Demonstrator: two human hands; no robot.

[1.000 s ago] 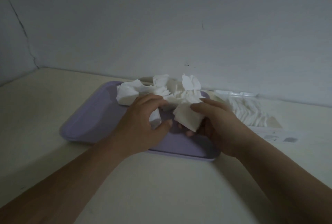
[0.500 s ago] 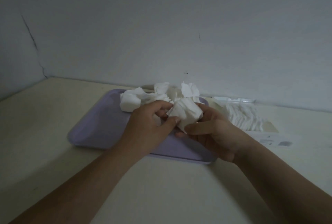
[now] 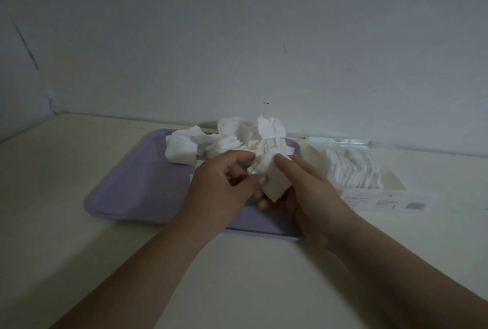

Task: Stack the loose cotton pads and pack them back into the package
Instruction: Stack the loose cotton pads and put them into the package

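A heap of loose white cotton pads (image 3: 227, 138) lies at the back of a lilac tray (image 3: 137, 186). Over the tray's right half both hands hold a small stack of pads (image 3: 272, 178). My left hand (image 3: 224, 188) pinches the stack's left edge between thumb and curled fingers. My right hand (image 3: 309, 191) cups the stack from the right and below, its thumb lying over the top. The clear package (image 3: 369, 178), with a row of pads inside, lies flat on the table to the right of the tray.
The tray sits on a cream table (image 3: 66, 236) that meets a pale wall (image 3: 237, 38) close behind. A white printed label strip (image 3: 385, 203) runs along the package's near edge. The near table surface is bare around my forearms.
My hands have come together and lifted a little, gathering the pads into one bunch held by both. The camera view shifted slightly left.
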